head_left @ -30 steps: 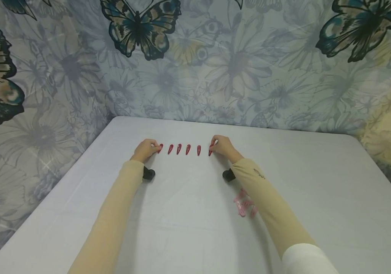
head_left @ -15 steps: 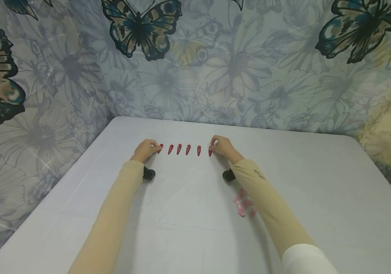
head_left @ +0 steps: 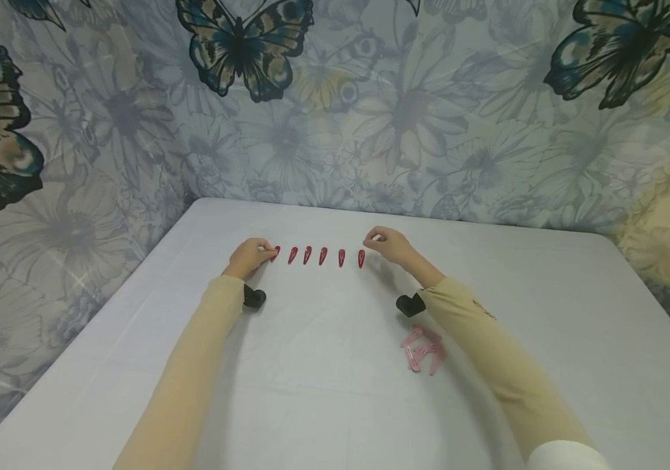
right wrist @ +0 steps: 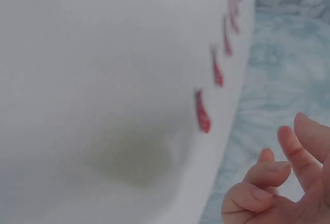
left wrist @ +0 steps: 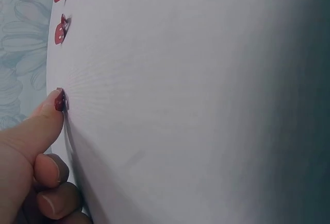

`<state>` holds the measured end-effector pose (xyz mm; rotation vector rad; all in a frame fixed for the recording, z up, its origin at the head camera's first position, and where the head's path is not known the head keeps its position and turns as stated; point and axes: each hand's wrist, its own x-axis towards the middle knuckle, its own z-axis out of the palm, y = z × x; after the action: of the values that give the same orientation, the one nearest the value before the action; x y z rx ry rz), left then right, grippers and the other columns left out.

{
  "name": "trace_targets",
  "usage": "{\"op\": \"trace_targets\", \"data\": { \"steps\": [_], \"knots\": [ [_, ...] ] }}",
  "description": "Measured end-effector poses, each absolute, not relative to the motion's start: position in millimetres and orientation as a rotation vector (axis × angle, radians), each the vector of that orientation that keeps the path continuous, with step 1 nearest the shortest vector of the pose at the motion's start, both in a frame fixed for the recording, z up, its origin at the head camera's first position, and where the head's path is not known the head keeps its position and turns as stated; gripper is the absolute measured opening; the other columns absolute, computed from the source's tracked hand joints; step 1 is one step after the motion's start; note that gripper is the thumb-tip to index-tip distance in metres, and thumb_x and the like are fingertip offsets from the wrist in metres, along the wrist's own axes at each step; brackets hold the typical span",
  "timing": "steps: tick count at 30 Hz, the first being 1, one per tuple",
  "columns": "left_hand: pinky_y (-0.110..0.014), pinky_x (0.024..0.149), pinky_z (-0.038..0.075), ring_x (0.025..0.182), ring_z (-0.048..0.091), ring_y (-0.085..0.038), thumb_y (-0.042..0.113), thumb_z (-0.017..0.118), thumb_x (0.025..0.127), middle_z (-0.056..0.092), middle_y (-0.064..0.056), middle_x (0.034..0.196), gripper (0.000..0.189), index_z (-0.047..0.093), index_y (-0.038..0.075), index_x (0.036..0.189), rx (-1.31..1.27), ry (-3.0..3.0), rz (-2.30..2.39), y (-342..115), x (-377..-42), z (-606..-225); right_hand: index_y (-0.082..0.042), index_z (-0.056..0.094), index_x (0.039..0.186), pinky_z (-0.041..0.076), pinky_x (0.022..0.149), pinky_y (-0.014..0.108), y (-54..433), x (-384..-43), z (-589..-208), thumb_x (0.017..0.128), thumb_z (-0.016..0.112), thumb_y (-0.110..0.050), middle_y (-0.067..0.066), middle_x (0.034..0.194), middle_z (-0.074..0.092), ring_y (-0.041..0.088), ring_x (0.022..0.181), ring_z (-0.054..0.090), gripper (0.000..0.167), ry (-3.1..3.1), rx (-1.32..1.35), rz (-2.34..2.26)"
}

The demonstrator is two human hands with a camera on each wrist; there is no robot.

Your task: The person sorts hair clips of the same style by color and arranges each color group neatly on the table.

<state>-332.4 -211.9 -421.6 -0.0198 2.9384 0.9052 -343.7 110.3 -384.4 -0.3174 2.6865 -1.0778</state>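
Several red snap hair clips stand in a row across the white table, the one in the middle of the row [head_left: 323, 256] tilted slightly. At the row's left end my left hand [head_left: 248, 257] pinches a red hair clip [left wrist: 59, 101], its thumb lying along the clip in the left wrist view. My right hand [head_left: 390, 244] hovers just behind and right of the rightmost red clip [head_left: 361, 259], holding nothing. In the right wrist view that hand's fingers [right wrist: 255, 198] are loosely bent and apart from the nearest clip [right wrist: 202, 112].
A loose pile of pink hair clips [head_left: 415, 359] lies near the right forearm. Dark wrist cameras [head_left: 411, 305] sit under both sleeves. The white table [head_left: 323, 405] ends at a butterfly-and-flower patterned backdrop [head_left: 399, 130].
My right hand has let go of the rightmost red clip and lifted up and to the right. More of the pink pile shows now. My left hand keeps its place.
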Motion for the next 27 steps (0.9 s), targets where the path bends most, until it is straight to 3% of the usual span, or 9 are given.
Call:
{"op": "trace_targets", "data": {
  "steps": [5, 9, 12, 18, 23, 27],
  "knots": [
    [-0.032, 0.077, 0.039, 0.092, 0.051, -0.026, 0.029, 0.06, 0.097, 0.061, -0.016, 0.109, 0.025, 0.065, 0.005, 0.105, -0.04, 2.926, 0.912, -211, -333, -423, -0.003, 0.059, 0.117, 0.039, 0.063, 0.032, 131, -320, -370, 0.102, 0.052, -0.028, 0.02, 0.108, 0.055, 0.014, 0.065, 0.041, 0.03, 2.596, -0.37, -1.211],
    [-0.037, 0.083, 0.041, 0.101, 0.051, -0.029, 0.028, 0.06, 0.097, 0.059, -0.018, 0.126, 0.026, 0.065, 0.006, 0.11, -0.056, 2.924, 0.909, -212, -332, -424, 0.001, 0.059, 0.116, 0.038, 0.061, 0.029, 152, -298, -361, 0.101, 0.053, -0.028, 0.01, 0.101, 0.055, 0.011, 0.065, 0.04, 0.033, 2.578, -0.41, -1.29],
    [-0.034, 0.08, 0.04, 0.099, 0.051, -0.028, 0.027, 0.06, 0.097, 0.059, -0.018, 0.125, 0.025, 0.065, 0.006, 0.109, -0.054, 2.936, 0.904, -213, -332, -424, 0.003, 0.058, 0.116, 0.037, 0.062, 0.027, 168, -283, -356, 0.101, 0.053, -0.028, 0.003, 0.093, 0.052, 0.01, 0.067, 0.04, 0.034, 2.561, -0.411, -1.336],
    [-0.026, 0.069, 0.037, 0.081, 0.051, -0.02, 0.029, 0.06, 0.097, 0.061, -0.017, 0.118, 0.027, 0.066, 0.006, 0.111, -0.056, 2.926, 0.9, -212, -334, -424, 0.007, 0.055, 0.115, 0.036, 0.06, 0.026, 192, -253, -353, 0.101, 0.054, -0.026, 0.0, 0.081, 0.045, 0.008, 0.063, 0.038, 0.035, 2.521, -0.394, -1.416],
    [-0.024, 0.065, 0.036, 0.07, 0.047, -0.013, 0.028, 0.061, 0.097, 0.062, -0.015, 0.106, 0.027, 0.066, 0.006, 0.111, -0.066, 2.924, 0.901, -212, -332, -422, 0.005, 0.056, 0.112, 0.037, 0.062, 0.027, 207, -235, -359, 0.1, 0.055, -0.027, 0.0, 0.087, 0.049, 0.008, 0.066, 0.04, 0.034, 2.551, -0.393, -1.39],
    [-0.026, 0.068, 0.037, 0.075, 0.049, -0.017, 0.029, 0.06, 0.097, 0.062, -0.018, 0.107, 0.028, 0.066, 0.005, 0.112, -0.044, 2.925, 0.922, -213, -330, -423, 0.006, 0.057, 0.112, 0.037, 0.063, 0.026, 217, -224, -367, 0.1, 0.055, -0.025, 0.002, 0.089, 0.049, 0.008, 0.065, 0.04, 0.033, 2.556, -0.367, -1.389]
  ]
}}
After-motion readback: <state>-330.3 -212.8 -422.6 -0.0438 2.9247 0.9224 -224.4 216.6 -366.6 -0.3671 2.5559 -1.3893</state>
